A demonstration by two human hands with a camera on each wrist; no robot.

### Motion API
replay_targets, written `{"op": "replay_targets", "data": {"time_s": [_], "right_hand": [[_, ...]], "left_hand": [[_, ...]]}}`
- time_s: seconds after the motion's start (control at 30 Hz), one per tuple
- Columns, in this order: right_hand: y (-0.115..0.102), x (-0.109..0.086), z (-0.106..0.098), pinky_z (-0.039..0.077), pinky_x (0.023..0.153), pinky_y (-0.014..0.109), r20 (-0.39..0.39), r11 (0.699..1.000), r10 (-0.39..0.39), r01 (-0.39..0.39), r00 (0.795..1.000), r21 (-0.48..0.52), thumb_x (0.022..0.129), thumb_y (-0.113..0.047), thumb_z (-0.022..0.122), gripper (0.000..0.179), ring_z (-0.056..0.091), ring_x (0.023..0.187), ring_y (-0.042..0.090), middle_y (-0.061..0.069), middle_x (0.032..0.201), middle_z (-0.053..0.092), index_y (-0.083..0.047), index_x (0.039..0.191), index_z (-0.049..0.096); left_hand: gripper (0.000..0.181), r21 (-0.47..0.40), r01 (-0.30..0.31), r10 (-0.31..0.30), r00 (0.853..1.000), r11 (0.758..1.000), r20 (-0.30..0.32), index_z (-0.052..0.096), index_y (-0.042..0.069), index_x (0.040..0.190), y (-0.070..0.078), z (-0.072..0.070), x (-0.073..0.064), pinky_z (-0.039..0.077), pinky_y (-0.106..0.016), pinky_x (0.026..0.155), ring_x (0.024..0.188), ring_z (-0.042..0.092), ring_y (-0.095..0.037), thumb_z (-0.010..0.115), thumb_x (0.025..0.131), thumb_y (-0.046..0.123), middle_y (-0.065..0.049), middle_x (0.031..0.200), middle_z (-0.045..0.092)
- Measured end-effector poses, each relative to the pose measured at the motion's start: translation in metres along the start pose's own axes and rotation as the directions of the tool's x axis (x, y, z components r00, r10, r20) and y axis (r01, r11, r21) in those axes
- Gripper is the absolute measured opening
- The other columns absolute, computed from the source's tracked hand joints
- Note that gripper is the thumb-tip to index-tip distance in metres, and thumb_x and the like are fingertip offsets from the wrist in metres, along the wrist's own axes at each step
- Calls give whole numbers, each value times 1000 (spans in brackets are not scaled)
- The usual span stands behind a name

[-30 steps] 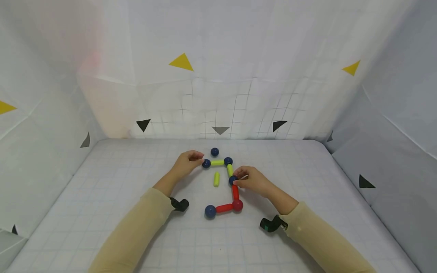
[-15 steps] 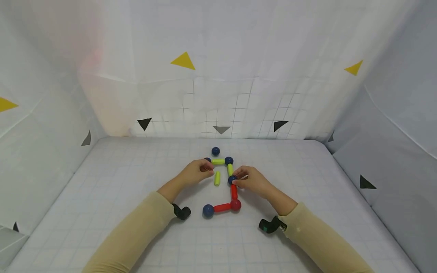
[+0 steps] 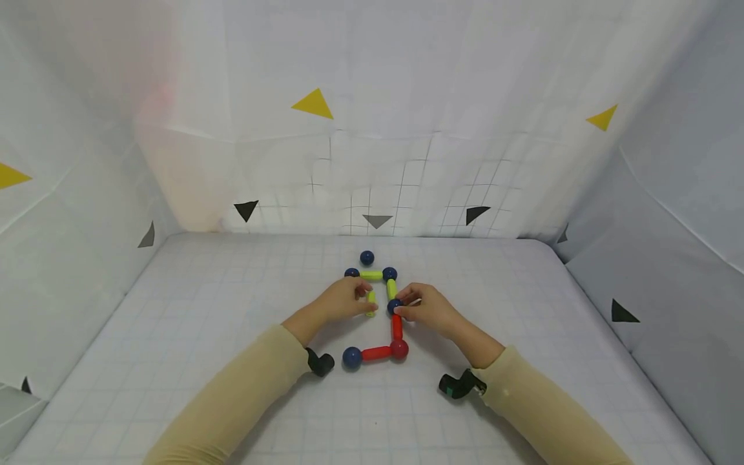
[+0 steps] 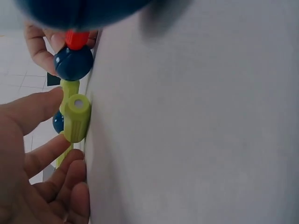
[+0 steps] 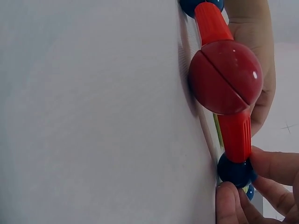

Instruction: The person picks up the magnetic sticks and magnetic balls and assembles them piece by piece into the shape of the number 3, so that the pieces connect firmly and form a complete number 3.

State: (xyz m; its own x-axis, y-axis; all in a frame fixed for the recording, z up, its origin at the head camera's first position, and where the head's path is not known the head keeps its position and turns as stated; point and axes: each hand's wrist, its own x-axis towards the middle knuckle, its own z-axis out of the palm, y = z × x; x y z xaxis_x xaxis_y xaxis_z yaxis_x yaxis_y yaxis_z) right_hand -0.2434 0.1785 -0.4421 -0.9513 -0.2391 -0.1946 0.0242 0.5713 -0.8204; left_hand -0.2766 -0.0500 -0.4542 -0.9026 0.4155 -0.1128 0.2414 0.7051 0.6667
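Near the middle of the table, my left hand (image 3: 344, 300) has thumb and index finger at either side of a loose yellow-green magnetic rod (image 4: 77, 119), pinching it close over the table. My right hand (image 3: 431, 310) pinches a blue ball (image 5: 234, 170) between thumb and fingers. That ball joins a yellow-green rod (image 3: 392, 289) to a red rod (image 3: 397, 327). The chain runs on through a red ball (image 5: 226, 77) and a second red rod (image 3: 376, 353) to a blue ball (image 3: 352, 358) at the near end. Its far end turns left through another blue ball (image 3: 390, 274).
At the chain's far left end sits a blue ball (image 3: 351, 273), on a yellow-green rod (image 3: 371, 275). One separate blue ball (image 3: 367, 258) lies behind it. White sheets (image 3: 372, 168) with triangle markers rise around the gridded white table (image 3: 232, 271).
My left hand has moved from beside the far left blue ball, nearer and to the right, onto the loose yellow-green rod. The chain's near end has swung slightly left; my right hand stays on its ball.
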Motion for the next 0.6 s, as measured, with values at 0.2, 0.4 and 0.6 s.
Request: {"op": "replay_targets", "data": {"time_s": [0.2,0.4,0.6], "right_hand": [[3,1,0,57,78,32,6,1000,-3,3,1000,11,90,-14,75,22,64,91,22,9,107,65,-8,110,67],[6,3,0,57,79,32,12,1000,-1,1,1000,19,90,-15,76,22,64,92,22,8,107,65,-8,109,67],[6,4,0,57,79,32,7,1000,3,-3,1000,14,90,-16,76,22,64,93,22,8,108,65,-8,110,67]], "left_hand": [[40,19,2,-2,1000,1000,10,66,13,121,-1,2,1,51,-30,83,93,56,-18,78,87,33,-1,103,61],[34,-4,18,-18,999,1000,39,65,15,120,-2,-1,-3,52,-29,80,90,57,-18,76,89,22,0,100,62],[35,39,10,-12,999,999,35,67,15,120,-1,-6,-10,52,-32,84,91,58,-17,76,87,14,-1,103,65]]}}
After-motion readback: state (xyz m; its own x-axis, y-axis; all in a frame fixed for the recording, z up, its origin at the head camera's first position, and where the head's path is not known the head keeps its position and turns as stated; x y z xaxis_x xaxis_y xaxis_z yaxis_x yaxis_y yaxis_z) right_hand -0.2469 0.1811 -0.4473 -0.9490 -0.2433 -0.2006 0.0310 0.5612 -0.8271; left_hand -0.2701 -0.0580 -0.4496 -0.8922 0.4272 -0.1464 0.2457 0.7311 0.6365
